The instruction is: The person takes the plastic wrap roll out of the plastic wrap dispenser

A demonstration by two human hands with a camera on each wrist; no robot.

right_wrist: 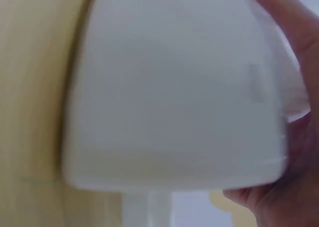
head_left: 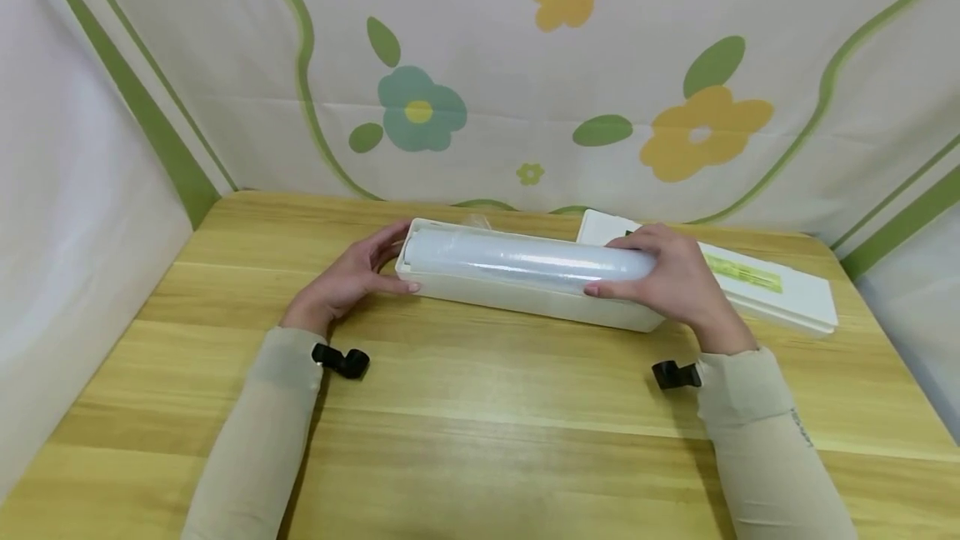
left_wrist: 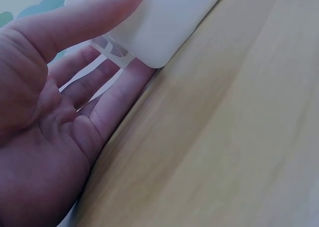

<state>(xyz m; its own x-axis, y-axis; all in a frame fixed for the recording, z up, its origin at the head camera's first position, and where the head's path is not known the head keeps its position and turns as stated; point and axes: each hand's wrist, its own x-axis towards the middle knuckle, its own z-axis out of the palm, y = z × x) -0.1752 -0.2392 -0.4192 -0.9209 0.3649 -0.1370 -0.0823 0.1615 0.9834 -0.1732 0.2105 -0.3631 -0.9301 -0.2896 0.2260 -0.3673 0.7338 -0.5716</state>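
Pale sleeves (head_left: pixel 251 448) covering two forearms extend from the lower edge toward the middle of the head view. Flower-patterned cloth (head_left: pixel 480 15) forms the backdrop; before it spreads a wood-grained tabletop (head_left: pixel 480 440). Near the tabletop's far edge lies a long white box (head_left: pixel 517 300), open at the top, with a lid-like white piece (head_left: pixel 806 298) behind it to the right. Within the box lies a glossy roll (head_left: pixel 510 259). The right hand (head_left: pixel 675 273) grips this roll near its right end, thumb in front, fingers behind. The left hand (head_left: pixel 348 277) holds the box's left end, thumb against the front wall, fingers around the end. Small black devices (head_left: pixel 345 361) sit at both cuffs.
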